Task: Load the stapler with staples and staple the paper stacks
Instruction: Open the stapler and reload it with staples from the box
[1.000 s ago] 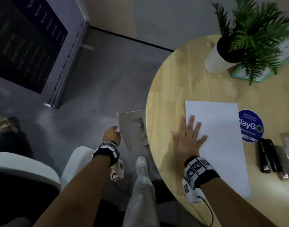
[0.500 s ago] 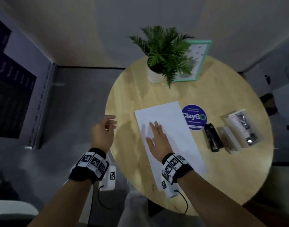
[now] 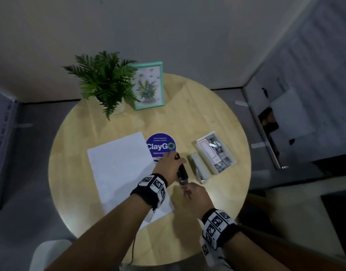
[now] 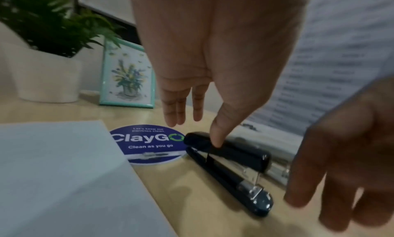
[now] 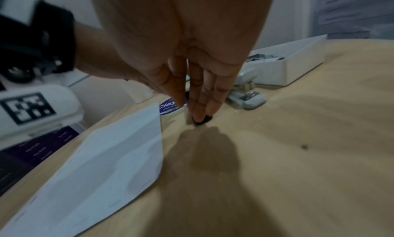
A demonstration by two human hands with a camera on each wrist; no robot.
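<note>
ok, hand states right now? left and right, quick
Left hand: open, thumb resting on top of the black stapler, not gripping.
Right hand: open, straight fingertips at the stapler's near end.

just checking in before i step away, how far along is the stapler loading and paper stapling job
Done: only setup. The paper stack lies flat on the table.

In hand: the left hand has its thumb on top of the black stapler, and the right hand reaches its near end with straight fingers. The stapler looks closed.

Left: take staples from the open box, load them, then staple the stack.
</note>
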